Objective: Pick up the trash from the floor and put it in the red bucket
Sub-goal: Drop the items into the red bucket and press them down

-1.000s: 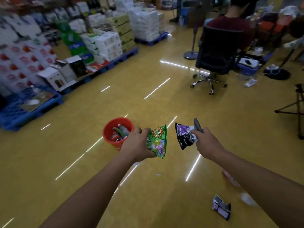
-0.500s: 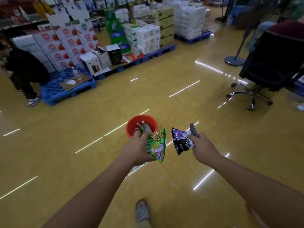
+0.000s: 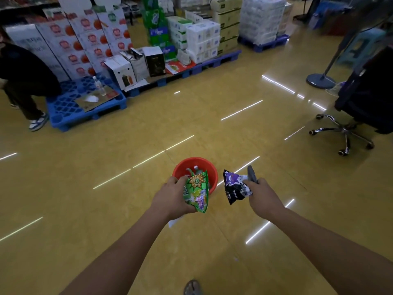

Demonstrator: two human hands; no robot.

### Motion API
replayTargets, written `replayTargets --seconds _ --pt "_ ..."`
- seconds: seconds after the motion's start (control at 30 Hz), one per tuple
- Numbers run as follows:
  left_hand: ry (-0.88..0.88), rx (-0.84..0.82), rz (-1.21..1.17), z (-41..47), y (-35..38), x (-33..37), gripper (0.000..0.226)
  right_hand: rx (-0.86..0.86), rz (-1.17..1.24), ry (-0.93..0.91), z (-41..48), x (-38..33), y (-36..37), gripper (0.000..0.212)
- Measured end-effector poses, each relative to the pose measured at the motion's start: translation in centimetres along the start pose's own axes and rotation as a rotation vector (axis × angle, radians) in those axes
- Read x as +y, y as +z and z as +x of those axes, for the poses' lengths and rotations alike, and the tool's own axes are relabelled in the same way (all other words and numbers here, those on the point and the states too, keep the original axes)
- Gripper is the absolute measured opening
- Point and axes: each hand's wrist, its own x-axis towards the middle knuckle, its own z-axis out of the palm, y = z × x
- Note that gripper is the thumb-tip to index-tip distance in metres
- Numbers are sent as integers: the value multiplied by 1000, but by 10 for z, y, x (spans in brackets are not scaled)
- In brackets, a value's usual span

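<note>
Left hand (image 3: 173, 196) grips a green crinkled snack wrapper (image 3: 196, 193); right hand (image 3: 262, 198) grips a black-purple wrapper (image 3: 235, 187). Risk: light wrappers missing the round red plastic bucket (image 3: 212, 170) if released early.

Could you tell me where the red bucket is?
Head view, centre: the red bucket sits on the floor just beyond the left hand holding a green snack packet.

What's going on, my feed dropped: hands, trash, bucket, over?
Left hand grips green bag, at near rim of bucket. Right hand grips purple bag and grey item, beside bucket. Bucket holds a bottle. Path clear.
</note>
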Motion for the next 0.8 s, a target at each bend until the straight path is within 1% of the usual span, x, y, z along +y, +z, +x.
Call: replayTargets --seconds 0.17,0.37,0.63,0.8 --pt "7 -8 -10 34 -14 -23 108 -1 -14 -3 41 -21 -1 55" --pt "-43 -44 -55 67 -21 -43 108 -2 -12 -32 81 -34 -1 52" --pt "-145 -87 -119 112 -26 -61 102 -52 11 -29 145 -38 2 54" --pt "-262 -101 -92 161 -21 -68 101 -91 24 -53 207 -31 12 55"
